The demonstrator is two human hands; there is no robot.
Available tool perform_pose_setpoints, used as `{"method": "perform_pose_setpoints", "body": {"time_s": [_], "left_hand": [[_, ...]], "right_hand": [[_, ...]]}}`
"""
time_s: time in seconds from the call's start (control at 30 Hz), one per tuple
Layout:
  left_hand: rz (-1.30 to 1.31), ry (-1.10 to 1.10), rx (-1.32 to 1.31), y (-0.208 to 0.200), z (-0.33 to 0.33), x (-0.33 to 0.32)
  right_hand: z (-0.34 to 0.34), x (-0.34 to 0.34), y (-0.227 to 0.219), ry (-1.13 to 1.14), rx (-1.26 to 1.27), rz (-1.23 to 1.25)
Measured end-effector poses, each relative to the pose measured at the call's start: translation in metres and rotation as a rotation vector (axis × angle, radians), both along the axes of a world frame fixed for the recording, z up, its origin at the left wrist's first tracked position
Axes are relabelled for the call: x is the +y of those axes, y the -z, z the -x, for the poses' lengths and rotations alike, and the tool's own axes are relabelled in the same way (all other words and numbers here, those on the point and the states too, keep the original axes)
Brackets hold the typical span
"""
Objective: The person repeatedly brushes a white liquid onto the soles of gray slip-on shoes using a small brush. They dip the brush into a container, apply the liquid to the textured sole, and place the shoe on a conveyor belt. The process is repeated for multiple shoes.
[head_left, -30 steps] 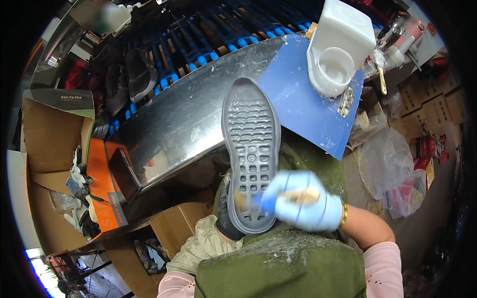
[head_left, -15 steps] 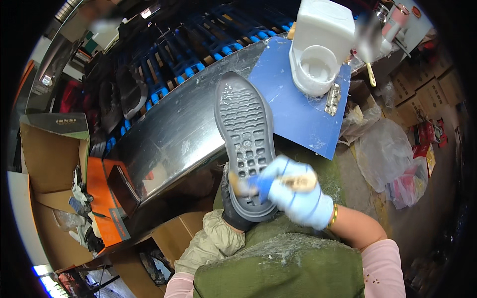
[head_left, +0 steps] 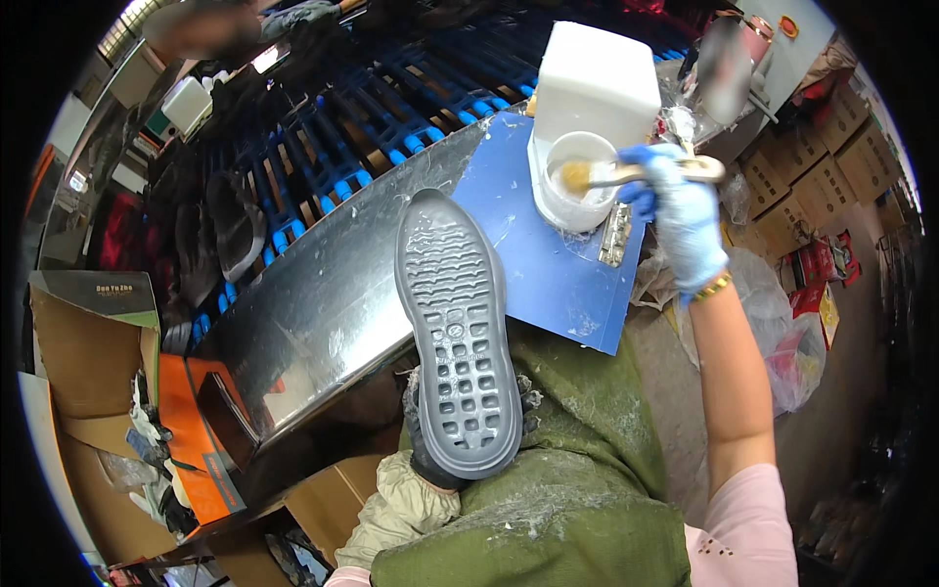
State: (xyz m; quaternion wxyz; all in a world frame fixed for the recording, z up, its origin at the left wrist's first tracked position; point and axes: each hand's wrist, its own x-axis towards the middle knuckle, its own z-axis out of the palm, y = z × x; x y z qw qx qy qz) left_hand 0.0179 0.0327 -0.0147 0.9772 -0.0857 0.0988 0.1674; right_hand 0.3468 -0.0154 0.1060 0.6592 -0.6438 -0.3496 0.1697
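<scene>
A grey shoe sole [head_left: 456, 333] lies with its patterned face up, its toe end pointing away over the metal table's edge. Beneath its heel end my left hand [head_left: 423, 430], in a black glove, grips it from below; the dark fingertips show on the right side. My right hand [head_left: 675, 210], in a light blue glove, is closed round the wooden handle of a brush [head_left: 699, 169]. The brush's bristles are at the mouth of a white cup [head_left: 581, 210], which sits against a white plastic container [head_left: 599, 83] on a blue board [head_left: 509, 210].
The shiny metal table [head_left: 323, 293] runs alongside a roller conveyor [head_left: 430, 137] with blue rollers. Dark soles [head_left: 235, 225] lie on the left. An open cardboard box [head_left: 93, 362] and an orange box [head_left: 196, 440] are at the left. Plastic bags [head_left: 763, 303] sit on the right.
My right hand has carried the brush from the sole's heel end up and right to the white cup. My left hand still holds the sole, now slightly lower left in view.
</scene>
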Motion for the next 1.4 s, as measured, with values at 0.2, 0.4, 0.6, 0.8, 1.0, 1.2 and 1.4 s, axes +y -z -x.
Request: {"method": "perform_pose_setpoints", "body": {"time_s": [0.2,0.4,0.6,0.8,1.0,1.2,1.4], "left_hand": [[-0.098,0.023,0.041,-0.009,0.0,0.005],[-0.861,0.024,0.286,-0.025,-0.004,0.01],[-0.304,0.182,0.104,-0.03,0.013,0.025],[-0.494,0.227,0.094,-0.005,0.026,0.038],[-0.166,0.235,0.065,0.012,0.038,0.029],[-0.262,0.148,0.084,-0.044,-0.005,0.026],[-0.036,0.181,-0.063,-0.03,-0.005,-0.001]], "right_hand": [[0.018,-0.033,0.045,-0.256,0.844,-0.111],[0.118,-0.044,0.008,-0.835,0.226,0.234],[0.103,-0.016,-0.018,-0.697,-0.884,0.226],[0.107,-0.001,-0.024,-0.903,-0.609,0.402],[0.021,0.01,-0.051,-0.33,-0.427,0.082],[-0.009,0.009,-0.012,-0.112,-0.152,0.268],[-0.008,-0.05,0.021,-0.137,0.132,0.14]]}}
